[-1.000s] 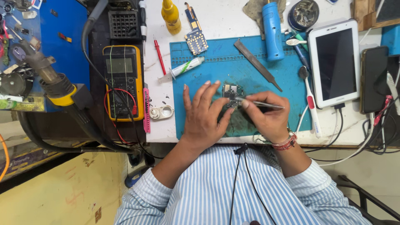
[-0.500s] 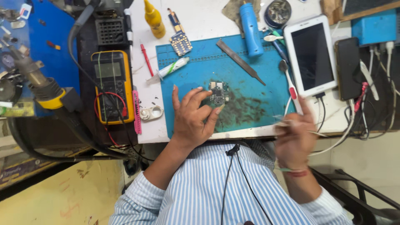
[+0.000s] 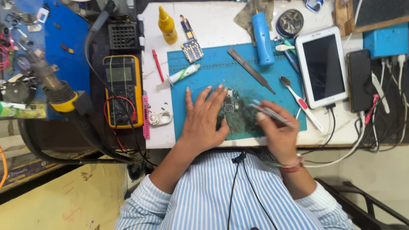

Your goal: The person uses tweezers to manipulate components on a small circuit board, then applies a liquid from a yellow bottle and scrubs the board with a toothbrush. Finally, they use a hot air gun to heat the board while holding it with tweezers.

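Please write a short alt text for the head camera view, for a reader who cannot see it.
A person's left hand presses a small circuit board onto a blue work mat, while the right hand holds metal tweezers beside it. A yellow multimeter and a white tablet flank the mat.
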